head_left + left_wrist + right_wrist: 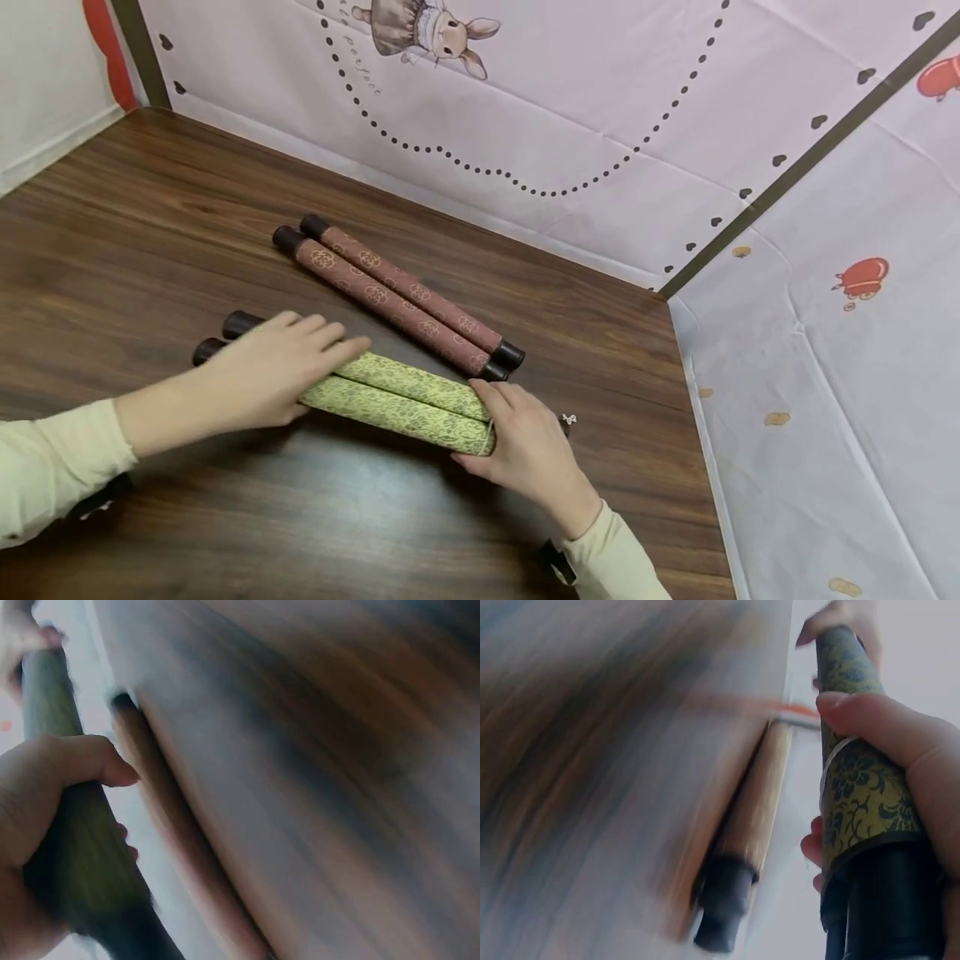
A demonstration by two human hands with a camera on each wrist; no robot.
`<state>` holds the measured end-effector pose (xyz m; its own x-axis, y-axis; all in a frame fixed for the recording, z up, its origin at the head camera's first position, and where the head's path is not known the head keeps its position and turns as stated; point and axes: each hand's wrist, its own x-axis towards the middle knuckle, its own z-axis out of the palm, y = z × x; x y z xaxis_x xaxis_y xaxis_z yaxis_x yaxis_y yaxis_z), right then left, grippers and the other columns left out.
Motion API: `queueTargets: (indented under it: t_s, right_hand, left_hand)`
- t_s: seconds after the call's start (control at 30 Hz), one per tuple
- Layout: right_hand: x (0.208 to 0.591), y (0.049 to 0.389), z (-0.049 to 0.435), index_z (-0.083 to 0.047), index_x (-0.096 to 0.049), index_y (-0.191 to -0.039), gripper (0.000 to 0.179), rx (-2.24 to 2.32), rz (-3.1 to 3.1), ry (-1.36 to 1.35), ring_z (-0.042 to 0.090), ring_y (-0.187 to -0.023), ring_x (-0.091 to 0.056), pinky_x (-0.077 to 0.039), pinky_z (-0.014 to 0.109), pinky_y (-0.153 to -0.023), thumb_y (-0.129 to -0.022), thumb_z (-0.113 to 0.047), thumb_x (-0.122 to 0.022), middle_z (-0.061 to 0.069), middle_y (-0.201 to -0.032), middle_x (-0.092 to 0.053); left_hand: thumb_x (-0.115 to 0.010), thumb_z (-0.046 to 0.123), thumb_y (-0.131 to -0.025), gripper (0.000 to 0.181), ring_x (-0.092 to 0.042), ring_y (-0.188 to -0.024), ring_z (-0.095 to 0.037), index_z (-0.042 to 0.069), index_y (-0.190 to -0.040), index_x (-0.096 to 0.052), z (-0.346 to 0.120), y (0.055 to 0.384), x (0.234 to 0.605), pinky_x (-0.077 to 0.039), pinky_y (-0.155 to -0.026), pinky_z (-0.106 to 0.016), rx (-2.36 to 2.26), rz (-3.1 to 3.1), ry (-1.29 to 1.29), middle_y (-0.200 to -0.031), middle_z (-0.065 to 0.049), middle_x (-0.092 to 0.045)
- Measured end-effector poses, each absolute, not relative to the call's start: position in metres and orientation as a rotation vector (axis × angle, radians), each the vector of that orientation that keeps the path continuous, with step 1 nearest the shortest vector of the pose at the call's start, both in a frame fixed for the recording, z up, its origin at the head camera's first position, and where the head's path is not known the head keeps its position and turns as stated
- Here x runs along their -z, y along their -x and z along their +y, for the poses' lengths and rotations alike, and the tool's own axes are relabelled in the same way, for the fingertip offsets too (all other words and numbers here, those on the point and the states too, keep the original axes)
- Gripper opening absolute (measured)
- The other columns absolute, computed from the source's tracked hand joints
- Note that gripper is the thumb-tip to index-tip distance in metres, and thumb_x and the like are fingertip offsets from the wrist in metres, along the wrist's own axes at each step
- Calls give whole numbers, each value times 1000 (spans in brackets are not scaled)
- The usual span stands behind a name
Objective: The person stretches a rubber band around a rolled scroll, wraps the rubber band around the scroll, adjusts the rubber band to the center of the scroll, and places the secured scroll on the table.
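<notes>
A yellow-green patterned scroll (401, 408), two rolls side by side with dark end knobs, is held between my two hands. My left hand (273, 367) grips it near its left end, fingers over the top; in the left wrist view the thumb (97, 761) curls across the roll. Near the right end my right hand (528, 437) holds it, thumb below and fingers above. A thin white cord (829, 776) circles the roll there. Just behind lies a reddish-brown scroll (397, 304) with gold flower motifs, also two rolls with black knobs.
The dark wood-grain tabletop (337, 517) extends on all sides of the scrolls. A pink-white printed cloth (570, 108) with a rabbit and hearts stands along the back edge. Another pale cloth (810, 375) closes the right side. Both wrist views are blurred in the background.
</notes>
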<state>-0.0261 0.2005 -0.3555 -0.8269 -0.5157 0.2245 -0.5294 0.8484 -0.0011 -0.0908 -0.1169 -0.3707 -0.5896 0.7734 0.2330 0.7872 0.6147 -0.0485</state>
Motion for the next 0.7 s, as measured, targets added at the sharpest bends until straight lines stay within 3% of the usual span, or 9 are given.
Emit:
queueTargets:
  t_s: [0.27,0.43,0.7]
  right_hand:
    - [353,28,200,-11,-48,-142,95,-18,-2846,-842,20,-107,-65,-55,35,-94,-67,-57,-83,4,-119,-66]
    - [346,27,208,-12,-41,-149,107,-129,-2881,-802,22,-118,-63,-51,38,-103,-64,-61,-83,5,-130,-64]
    - [346,25,221,-10,-54,-139,89,-164,-2852,-816,20,-115,-63,-53,37,-98,-66,-50,-85,4,-127,-65]
  left_hand:
    - [-89,32,-50,86,-63,-94,-25,9,-127,-59,-119,96,370,-55,-75,-43,171,-2555,1268,-105,-5,-65]
    - [-89,30,-48,85,-63,-93,-25,10,-125,-59,-119,95,365,-55,-73,-42,172,-2553,1238,-103,-5,-65]
    - [-88,26,-47,84,-62,-93,-23,11,-125,-59,-124,93,364,-54,-71,-41,209,-2572,1220,-101,-2,-64]
